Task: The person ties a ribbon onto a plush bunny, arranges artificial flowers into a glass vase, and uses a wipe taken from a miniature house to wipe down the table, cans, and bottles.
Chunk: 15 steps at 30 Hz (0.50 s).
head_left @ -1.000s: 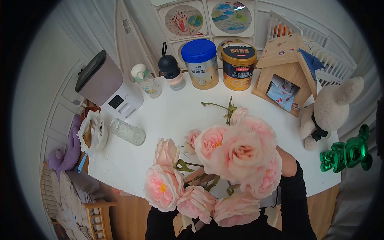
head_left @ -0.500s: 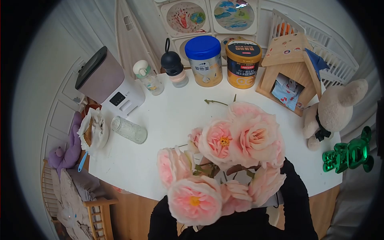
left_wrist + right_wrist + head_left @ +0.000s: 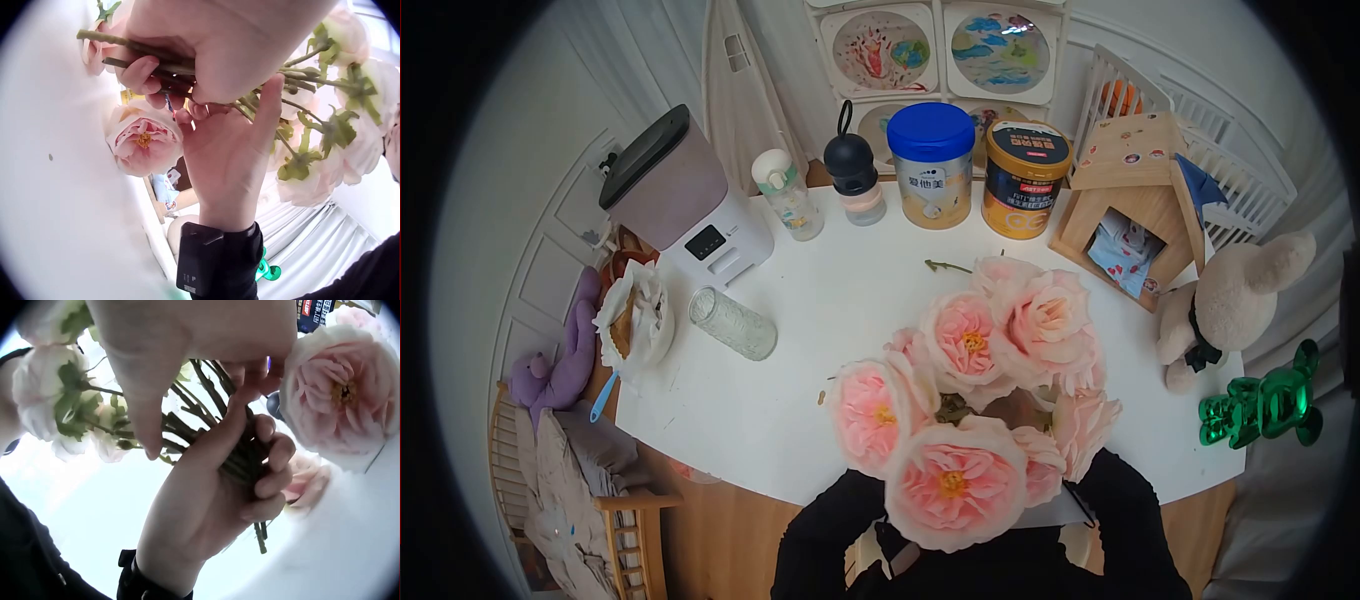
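The left hand (image 3: 197, 509) grips pink flowers (image 3: 972, 345) by their stems (image 3: 179, 427); the right hand (image 3: 226, 159) (its hold, half hidden, I cannot tell) is close beside.

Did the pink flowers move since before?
Yes. The left edge of the pink flowers has shifted right, farther from the glass, in the head view.

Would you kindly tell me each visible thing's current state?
Left hand: gripping rose stems
Right hand: at rose stems, grip unclear
Pink roses: mostly fully open
Textured glass: uncapped, without flowers
Blue-lidded formula tin: closed
Black-and-gold tub: closed
White-capped bottle: closed
Black-capped bottle: closed
Dispenser: lid shut
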{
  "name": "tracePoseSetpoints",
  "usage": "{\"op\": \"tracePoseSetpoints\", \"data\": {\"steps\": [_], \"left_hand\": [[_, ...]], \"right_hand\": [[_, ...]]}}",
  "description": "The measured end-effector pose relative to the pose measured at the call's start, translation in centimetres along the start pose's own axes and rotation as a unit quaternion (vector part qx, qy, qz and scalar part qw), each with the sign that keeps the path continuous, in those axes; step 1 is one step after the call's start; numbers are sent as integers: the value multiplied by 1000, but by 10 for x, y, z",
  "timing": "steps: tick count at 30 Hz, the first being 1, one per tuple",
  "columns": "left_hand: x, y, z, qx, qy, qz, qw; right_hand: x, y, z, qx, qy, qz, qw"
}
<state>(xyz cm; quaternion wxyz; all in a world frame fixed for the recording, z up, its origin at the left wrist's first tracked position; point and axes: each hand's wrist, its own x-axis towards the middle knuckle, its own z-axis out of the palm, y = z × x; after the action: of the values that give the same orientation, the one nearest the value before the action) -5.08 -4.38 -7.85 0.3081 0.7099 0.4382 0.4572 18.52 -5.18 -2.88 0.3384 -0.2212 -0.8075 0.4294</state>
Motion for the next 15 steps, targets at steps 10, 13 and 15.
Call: {"op": "tracePoseSetpoints", "data": {"steps": [10, 13, 15], "left_hand": [[-7, 5, 0, 1, 8, 8, 1000], [-8, 8, 2, 2, 12, 12, 1000], [-4, 9, 7, 2, 12, 14, 1000]], "right_hand": [[2, 5, 8, -11, 15, 1, 1000], [38, 6, 9, -15, 19, -1, 1000], [41, 4, 18, -18, 23, -1, 1000]]}}
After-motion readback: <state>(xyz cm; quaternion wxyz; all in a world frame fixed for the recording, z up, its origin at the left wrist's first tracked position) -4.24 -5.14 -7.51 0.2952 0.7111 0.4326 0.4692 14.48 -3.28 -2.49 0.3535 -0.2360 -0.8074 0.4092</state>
